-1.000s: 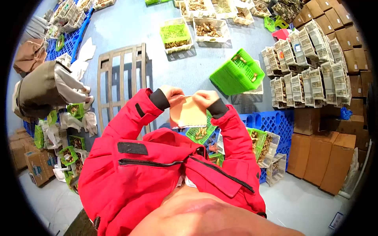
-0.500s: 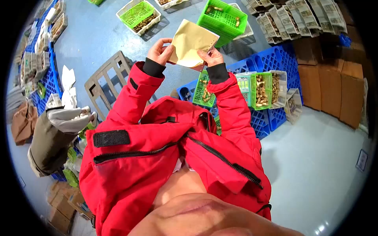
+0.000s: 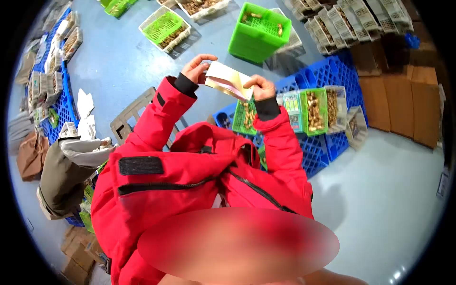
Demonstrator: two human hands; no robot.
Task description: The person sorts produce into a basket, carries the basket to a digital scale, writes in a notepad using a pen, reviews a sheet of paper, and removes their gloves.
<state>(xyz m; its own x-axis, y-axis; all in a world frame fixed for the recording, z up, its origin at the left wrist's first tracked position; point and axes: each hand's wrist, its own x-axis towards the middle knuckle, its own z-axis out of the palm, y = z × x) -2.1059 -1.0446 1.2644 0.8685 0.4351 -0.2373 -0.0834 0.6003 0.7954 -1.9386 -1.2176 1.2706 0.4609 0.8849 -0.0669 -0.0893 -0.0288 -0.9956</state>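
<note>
Between my hands is a small bundle of paper sheets (image 3: 229, 76), white and pale yellow with a pinkish layer showing, bent over into a narrow strip. My left hand (image 3: 196, 69) grips its left end, thumb and fingers closed on the edge. At the right end my right hand (image 3: 262, 88) pinches the paper with the thumb on top. Just below the right hand, partly covered by the sleeve, is a green basket (image 3: 241, 118) of light brown, mushroom-like pieces. A tall green crate stack (image 3: 256, 40) stands on the floor beyond the paper.
Blue pallets (image 3: 339, 78) carry green and white baskets (image 3: 314, 111) on the right. White baskets (image 3: 342, 23) and cardboard boxes (image 3: 396, 109) stand farther right. A grey pallet (image 3: 135, 114) lies by my left arm. At left, a person in dark trousers (image 3: 66, 178) bends near more baskets.
The paper was spread as a broad yellow sheet; now it is folded down with white faces showing. Both hands have come slightly lower and the right one has moved a little rightward.
</note>
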